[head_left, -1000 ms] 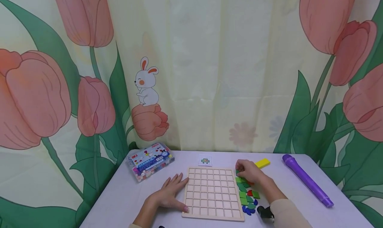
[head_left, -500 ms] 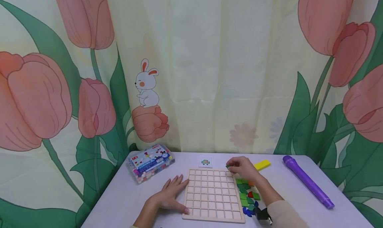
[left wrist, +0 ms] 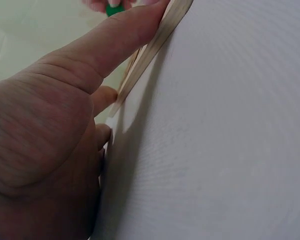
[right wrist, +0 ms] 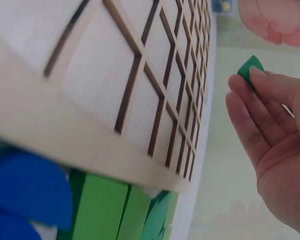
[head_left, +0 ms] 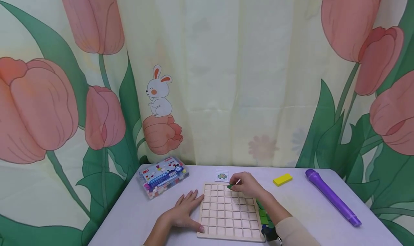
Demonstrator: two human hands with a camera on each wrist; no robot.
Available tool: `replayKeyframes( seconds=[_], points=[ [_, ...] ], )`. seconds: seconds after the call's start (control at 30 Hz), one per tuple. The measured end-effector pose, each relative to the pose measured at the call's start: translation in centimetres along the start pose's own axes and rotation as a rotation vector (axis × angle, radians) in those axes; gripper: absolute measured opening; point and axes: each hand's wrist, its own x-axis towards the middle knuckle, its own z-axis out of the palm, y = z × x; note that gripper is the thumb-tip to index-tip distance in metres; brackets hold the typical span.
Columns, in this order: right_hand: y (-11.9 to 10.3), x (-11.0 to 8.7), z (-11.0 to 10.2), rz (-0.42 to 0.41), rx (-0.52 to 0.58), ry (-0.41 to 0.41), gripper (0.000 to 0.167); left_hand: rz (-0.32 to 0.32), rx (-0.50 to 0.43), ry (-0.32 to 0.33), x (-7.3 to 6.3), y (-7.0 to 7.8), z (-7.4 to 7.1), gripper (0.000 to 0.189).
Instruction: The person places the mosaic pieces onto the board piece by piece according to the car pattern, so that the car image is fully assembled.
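Note:
A wooden grid board (head_left: 224, 212) with bare square cells lies on the white table. My left hand (head_left: 184, 213) rests along its left edge, fingers spread and thumb on the lower left corner; the left wrist view shows the thumb (left wrist: 115, 47) against the wooden rim. My right hand (head_left: 247, 185) is over the far edge of the board. Between thumb and fingertips it pinches a small dark green block (right wrist: 250, 67) with a curved side. Just beyond the board lies a small card (head_left: 222, 175) with a coloured picture on a grid.
Green pieces (head_left: 263, 216) and blue pieces (right wrist: 30, 190) lie along the board's right side, partly hidden by the right arm. A yellow block (head_left: 283, 180) and a purple microphone-shaped stick (head_left: 333, 197) lie farther right. A clear plastic box (head_left: 164, 176) of colourful pieces stands at the back left.
My right hand has lifted the green block from the pieces on the right and carried it left over the board's far edge. The left hand has stayed in place.

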Motion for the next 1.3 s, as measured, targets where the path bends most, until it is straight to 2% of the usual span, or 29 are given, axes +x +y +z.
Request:
replayKeyframes(
  seconds=[0.13, 0.27, 0.77, 1.07, 1.3],
  points=[
    [-0.6, 0.3, 1.0, 0.012, 0.031, -0.042, 0.005, 0.001, -0.008, 0.001, -0.1, 0.1, 0.1, 0.118],
    [-1.1, 0.4, 1.7, 0.022, 0.006, -0.072, 0.006, 0.004, -0.011, -0.001, -0.2, 0.3, 0.0, 0.117],
    [-1.9, 0.9, 3.2, 0.020, -0.065, -0.107, 0.009, 0.007, -0.002, 0.003, -0.2, 0.2, 0.1, 0.117],
    [-2.1, 0.6, 3.5, 0.000, -0.104, -0.133, 0.010, 0.019, -0.001, -0.002, -0.2, 0.5, 0.1, 0.116],
    [-2.4, 1.0, 3.7, -0.046, -0.124, -0.145, 0.011, 0.010, 0.001, -0.002, -0.2, 0.1, 0.0, 0.117]
  ],
)
